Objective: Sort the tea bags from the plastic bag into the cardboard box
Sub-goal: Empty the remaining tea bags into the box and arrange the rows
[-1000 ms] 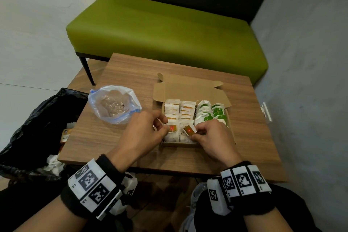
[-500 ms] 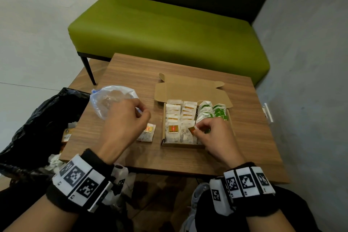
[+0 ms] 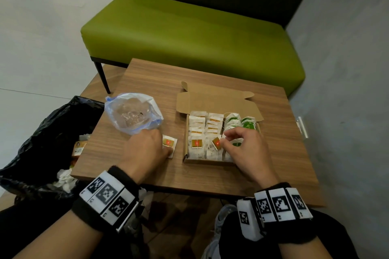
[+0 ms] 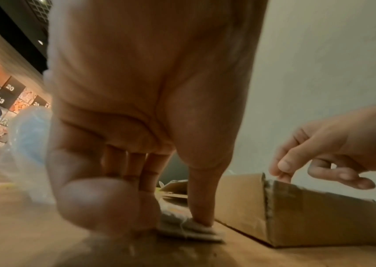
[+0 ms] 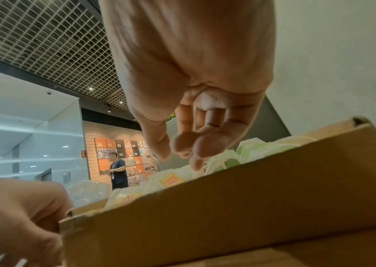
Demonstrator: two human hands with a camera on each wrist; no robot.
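Observation:
The open cardboard box [image 3: 207, 161] holds rows of tea bags, orange-tagged on the left and green-tagged on the right. My right hand [image 3: 226, 140] hovers over its near part, fingertips [image 5: 183, 144] bunched beside a red-tagged tea bag [image 3: 216, 143], seemingly pinching its thin string. A second red-tagged tea bag [image 3: 170, 142] lies flat on the table just left of the box. My left hand [image 3: 166, 150] pinches that tea bag [image 4: 189, 229], thumb on top and curled fingers at its edge. The nearly empty clear plastic bag [image 3: 134, 113] lies behind my left hand.
The wooden table [image 3: 282, 153] is small, with its front edge close to my wrists. A black rubbish bag [image 3: 48, 132] stands open at the table's left side. A green bench [image 3: 189, 33] runs behind the table and a grey wall stands on the right.
My left hand has come down from beside the plastic bag onto the loose tea bag on the table. My right hand has stayed over the near part of the box.

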